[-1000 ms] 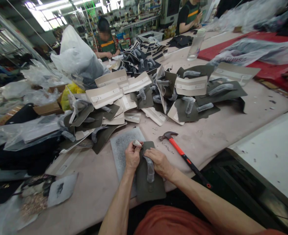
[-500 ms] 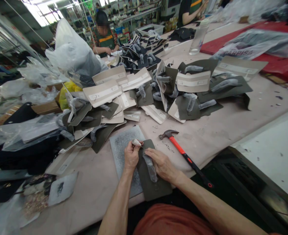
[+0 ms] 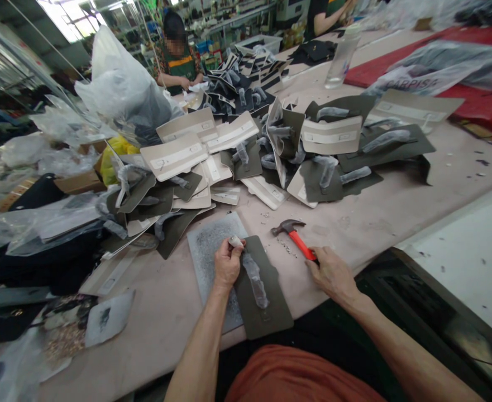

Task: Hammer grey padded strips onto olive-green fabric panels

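At lower centre, the left hand (image 3: 228, 267) pinches a pale tool (image 3: 235, 241); the right hand (image 3: 333, 272) grasps a hammer (image 3: 295, 237), likely head-heavy, best held by its stiff-looking handle (image 3: 302, 246).

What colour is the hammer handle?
Bright orange-red where the handle shows; the right hand hides the rest. Best view: head.

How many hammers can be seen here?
1: the hammer, right of the grey board, gripped by the right hand. Others could be hidden under the piled panels.
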### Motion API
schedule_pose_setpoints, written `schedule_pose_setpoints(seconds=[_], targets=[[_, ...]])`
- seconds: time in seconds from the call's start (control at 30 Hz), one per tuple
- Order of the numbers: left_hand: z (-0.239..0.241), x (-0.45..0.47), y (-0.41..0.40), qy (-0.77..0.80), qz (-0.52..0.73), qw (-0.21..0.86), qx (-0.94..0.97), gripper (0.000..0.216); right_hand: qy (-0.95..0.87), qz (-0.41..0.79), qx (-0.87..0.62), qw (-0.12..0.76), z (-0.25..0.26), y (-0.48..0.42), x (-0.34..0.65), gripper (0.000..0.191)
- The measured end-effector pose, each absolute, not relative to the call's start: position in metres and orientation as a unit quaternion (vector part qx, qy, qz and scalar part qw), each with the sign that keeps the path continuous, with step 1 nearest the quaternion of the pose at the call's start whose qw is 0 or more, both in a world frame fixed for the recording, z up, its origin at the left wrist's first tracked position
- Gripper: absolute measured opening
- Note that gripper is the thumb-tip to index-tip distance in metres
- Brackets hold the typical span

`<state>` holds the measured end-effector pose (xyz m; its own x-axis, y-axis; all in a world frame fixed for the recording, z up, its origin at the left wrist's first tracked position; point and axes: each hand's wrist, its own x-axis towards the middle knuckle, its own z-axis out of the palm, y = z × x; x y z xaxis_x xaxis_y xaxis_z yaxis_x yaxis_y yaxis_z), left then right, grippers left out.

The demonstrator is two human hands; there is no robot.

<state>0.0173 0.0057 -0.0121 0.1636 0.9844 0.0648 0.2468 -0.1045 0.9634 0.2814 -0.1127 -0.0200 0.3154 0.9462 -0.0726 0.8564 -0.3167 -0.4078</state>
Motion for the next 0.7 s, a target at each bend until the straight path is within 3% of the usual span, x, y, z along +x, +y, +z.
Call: schedule_pose_setpoints(seconds=[0.07, 0.17, 0.23, 0.3, 0.4, 0.5, 0.6, 0.7], targets=[[-0.011, 0.020, 0.003, 0.512, 0.413, 0.422, 0.624, 0.014, -0.535, 0.233, -0.798, 0.151, -0.012, -0.106, 0.282, 0.021], [-0.012, 0.022, -0.001, 0.514, 0.415, 0.389, 0.642, 0.016, -0.404, 0.462, -0.752, 0.239, 0.002, -0.095, 0.276, 0.009], [-0.012, 0.022, -0.003, 0.504, 0.416, 0.369, 0.661, 0.016, -0.271, 0.615, -0.675, 0.303, 0.014, -0.090, 0.268, 0.010], [-0.011, 0.022, -0.005, 0.493, 0.415, 0.358, 0.676, 0.015, -0.188, 0.684, -0.621, 0.333, 0.030, -0.087, 0.258, 0.014], [-0.011, 0.022, -0.006, 0.480, 0.408, 0.355, 0.691, 0.017, -0.268, 0.617, -0.630, 0.389, 0.062, -0.083, 0.246, 0.030], [-0.013, 0.021, -0.006, 0.476, 0.400, 0.349, 0.701, 0.020, -0.479, 0.396, -0.648, 0.440, 0.089, -0.080, 0.237, 0.039], [-0.015, 0.020, -0.005, 0.475, 0.396, 0.337, 0.709, 0.019, -0.636, 0.230, -0.647, 0.351, 0.098, -0.078, 0.233, 0.035], [-0.016, 0.020, -0.005, 0.477, 0.391, 0.330, 0.714, 0.011, -0.722, 0.196, -0.633, 0.198, 0.107, -0.073, 0.235, 0.027]])
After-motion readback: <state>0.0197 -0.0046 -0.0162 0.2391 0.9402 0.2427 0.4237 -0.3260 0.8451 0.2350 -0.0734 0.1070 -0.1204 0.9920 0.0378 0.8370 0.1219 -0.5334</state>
